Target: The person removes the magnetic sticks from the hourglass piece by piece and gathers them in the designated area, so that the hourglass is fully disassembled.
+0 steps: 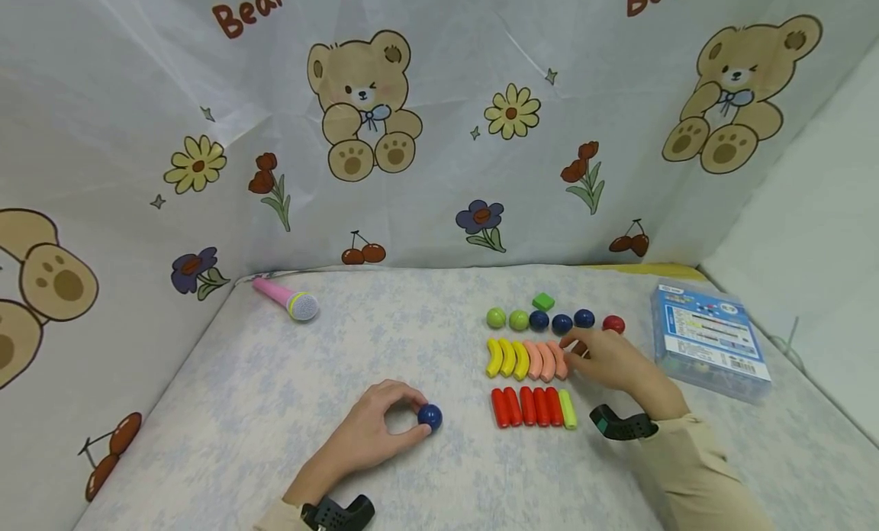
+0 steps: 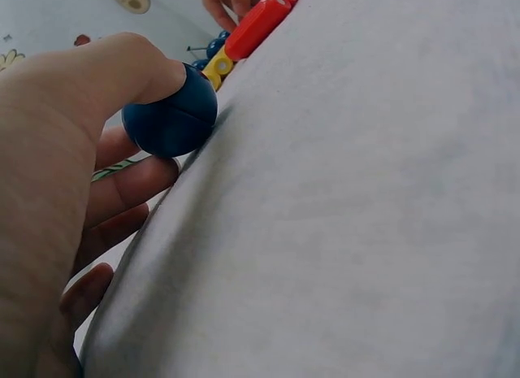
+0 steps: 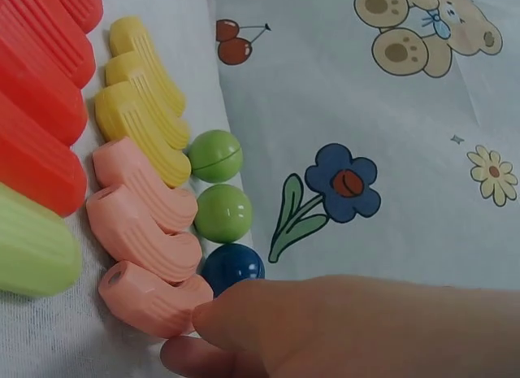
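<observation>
Between thumb and fingertips, my left hand pinches a dark blue ball low over the table; the left wrist view shows the ball close up. My right hand has its thumb and a finger at the end of the rightmost pink curved piece and pinches it. Two more pink curved pieces lie beside it, then several yellow curved pieces. Nearer the front is a row of red rods with one yellow-green rod at its right end.
Behind the curved pieces stand green balls, several blue balls, a red ball and a green block. A clear box with a blue label lies at the right. A pink toy microphone lies at the back left.
</observation>
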Motion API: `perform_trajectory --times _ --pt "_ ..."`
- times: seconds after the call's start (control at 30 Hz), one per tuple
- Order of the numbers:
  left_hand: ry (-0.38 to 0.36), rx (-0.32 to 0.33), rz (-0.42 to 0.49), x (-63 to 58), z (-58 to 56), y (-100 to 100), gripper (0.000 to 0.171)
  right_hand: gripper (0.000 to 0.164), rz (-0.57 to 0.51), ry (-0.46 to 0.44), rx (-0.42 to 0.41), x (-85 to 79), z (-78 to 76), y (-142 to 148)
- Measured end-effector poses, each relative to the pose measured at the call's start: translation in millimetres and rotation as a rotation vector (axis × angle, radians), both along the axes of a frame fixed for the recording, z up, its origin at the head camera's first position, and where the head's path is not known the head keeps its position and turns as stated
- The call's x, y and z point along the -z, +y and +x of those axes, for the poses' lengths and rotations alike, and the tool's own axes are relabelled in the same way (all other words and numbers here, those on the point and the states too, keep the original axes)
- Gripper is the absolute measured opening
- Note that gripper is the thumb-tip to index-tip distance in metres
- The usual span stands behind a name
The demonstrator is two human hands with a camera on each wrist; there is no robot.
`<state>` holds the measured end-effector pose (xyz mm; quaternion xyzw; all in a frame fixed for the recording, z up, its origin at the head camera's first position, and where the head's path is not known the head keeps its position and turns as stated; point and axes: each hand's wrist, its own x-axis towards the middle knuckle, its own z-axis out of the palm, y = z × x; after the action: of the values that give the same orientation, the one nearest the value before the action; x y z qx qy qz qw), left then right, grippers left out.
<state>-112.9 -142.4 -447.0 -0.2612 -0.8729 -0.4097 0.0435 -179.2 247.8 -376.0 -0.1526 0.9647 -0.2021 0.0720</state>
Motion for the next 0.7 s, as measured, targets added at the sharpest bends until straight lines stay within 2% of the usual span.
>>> perform_trajectory --times 0.27,0.4,0.47,0.53,0.7 --pt "0.056 0.019 -0.001 2.1 -2.1 -1 0.030 0.023 0.009 0.047 -0.003 -0.8 1.7 -6" --pt "0.031 0.021 0.009 2.6 -2.3 -1 0.030 0.021 -0.015 0.119 -0.020 -0.9 5.8 -22" --pt "0.009 0.019 0.015 3.0 -2.2 -1 0.026 0.020 -0.058 0.154 -0.061 0.2 9.3 -35" --pt "0.005 0.022 0.018 3.5 -2.5 -1 0.021 0.021 -0.101 0.177 -0.137 1.9 14.1 -51" --pt "0.060 0.049 0.005 4.7 -4.4 -1 0.013 0.028 -0.179 0.188 -0.324 10.7 29.9 -89"
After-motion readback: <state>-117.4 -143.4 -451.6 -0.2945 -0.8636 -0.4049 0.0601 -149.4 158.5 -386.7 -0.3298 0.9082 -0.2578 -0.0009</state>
